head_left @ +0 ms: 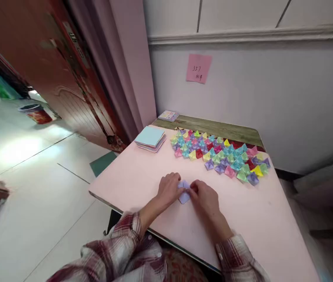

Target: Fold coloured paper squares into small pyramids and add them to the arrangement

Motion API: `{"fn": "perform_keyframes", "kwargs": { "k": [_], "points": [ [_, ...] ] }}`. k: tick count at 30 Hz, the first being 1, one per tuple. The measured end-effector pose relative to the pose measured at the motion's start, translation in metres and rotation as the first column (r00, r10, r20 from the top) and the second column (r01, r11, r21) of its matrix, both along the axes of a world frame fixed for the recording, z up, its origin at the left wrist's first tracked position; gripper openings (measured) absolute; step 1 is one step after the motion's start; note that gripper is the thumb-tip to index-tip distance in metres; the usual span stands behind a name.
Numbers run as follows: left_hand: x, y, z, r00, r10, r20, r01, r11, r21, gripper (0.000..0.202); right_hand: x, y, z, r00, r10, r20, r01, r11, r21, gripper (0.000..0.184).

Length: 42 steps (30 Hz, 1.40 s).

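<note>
A small lavender paper (184,197), folded into a compact shape, lies on the pink tabletop between my two hands. My left hand (169,189) comes in from the left, its fingers bent and its thumb on the paper's left side. From the right, my right hand (206,196) pinches the paper's right edge with thumb and forefinger. Fingertips hide parts of the folds. Beyond my right hand stand many small folded paper pieces (221,153) in several colours, set close together in rows.
A stack of square paper sheets (151,137), light blue on top, sits at the table's left edge. Behind it is a small printed packet (168,115). A pink note (198,68) is stuck to the wall. A red-brown door (37,58) and a bucket (37,113) are at left.
</note>
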<state>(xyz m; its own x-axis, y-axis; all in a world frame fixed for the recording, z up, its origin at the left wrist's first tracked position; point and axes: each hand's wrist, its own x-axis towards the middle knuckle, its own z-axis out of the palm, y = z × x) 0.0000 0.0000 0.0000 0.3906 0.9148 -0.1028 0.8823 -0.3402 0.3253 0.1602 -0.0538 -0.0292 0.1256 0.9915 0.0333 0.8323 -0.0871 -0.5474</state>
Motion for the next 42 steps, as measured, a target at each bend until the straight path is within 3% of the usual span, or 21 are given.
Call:
{"fn": "perform_keyframes", "kwargs": {
  "k": [5,9,13,17,19,21,24,25,27,29,32,37,42],
  "points": [
    [0.004,0.003,-0.003,1.000,-0.001,0.018,0.002,0.998,-0.060,0.025,0.000,0.002,0.000,1.000,-0.022,-0.017,0.021,0.999,-0.046,0.012],
    [0.009,0.012,0.000,0.994,0.100,0.033,-0.091,0.975,-0.205,0.024,0.002,-0.001,-0.001,0.998,-0.018,-0.065,0.019,1.000,0.018,0.009],
    [0.011,0.018,-0.001,0.991,0.081,0.106,-0.053,0.968,-0.245,0.016,0.006,-0.002,-0.005,0.995,-0.026,-0.096,0.035,0.995,0.098,0.011],
    [0.017,0.025,0.001,0.963,0.020,0.269,0.029,0.984,-0.176,0.013,0.015,0.004,-0.012,0.976,0.004,-0.220,0.037,0.982,0.183,0.022],
    [0.022,0.030,0.005,0.939,-0.115,0.323,0.120,0.993,0.005,0.010,0.021,0.008,-0.014,0.976,0.028,-0.218,0.045,0.946,0.320,0.016],
    [0.026,0.032,0.009,0.900,-0.329,0.286,0.245,0.925,0.291,0.009,0.027,0.012,-0.016,0.984,0.001,-0.176,0.089,0.861,0.500,0.019],
    [0.028,0.031,0.006,0.841,-0.535,0.079,0.381,0.690,0.615,0.015,0.035,0.013,-0.017,0.991,-0.098,-0.092,0.135,0.720,0.681,0.022],
    [0.027,0.029,0.002,0.835,-0.550,0.019,0.402,0.632,0.662,0.017,0.037,0.013,-0.018,0.991,-0.124,-0.053,0.125,0.704,0.699,0.021],
    [0.025,0.025,-0.010,0.846,-0.531,-0.045,0.407,0.590,0.698,0.018,0.039,0.012,-0.020,0.994,-0.106,0.036,0.054,0.738,0.672,0.020],
    [0.022,0.021,-0.023,0.861,-0.505,-0.061,0.408,0.614,0.675,0.018,0.039,0.011,-0.023,0.994,-0.024,0.105,-0.042,0.813,0.581,0.021],
    [0.019,0.016,-0.038,0.889,-0.457,0.009,0.363,0.718,0.594,0.015,0.037,0.009,-0.027,0.993,0.045,0.105,-0.088,0.887,0.453,0.020],
    [0.016,0.011,-0.042,0.912,-0.324,0.252,0.202,0.888,0.413,0.009,0.038,0.007,-0.029,0.999,0.041,0.028,-0.049,0.923,0.381,0.017],
    [0.014,0.011,-0.041,0.887,-0.160,0.433,0.058,0.969,0.240,0.014,0.040,0.007,-0.028,1.000,0.024,0.008,-0.025,0.939,0.343,0.012]
  ]
}}
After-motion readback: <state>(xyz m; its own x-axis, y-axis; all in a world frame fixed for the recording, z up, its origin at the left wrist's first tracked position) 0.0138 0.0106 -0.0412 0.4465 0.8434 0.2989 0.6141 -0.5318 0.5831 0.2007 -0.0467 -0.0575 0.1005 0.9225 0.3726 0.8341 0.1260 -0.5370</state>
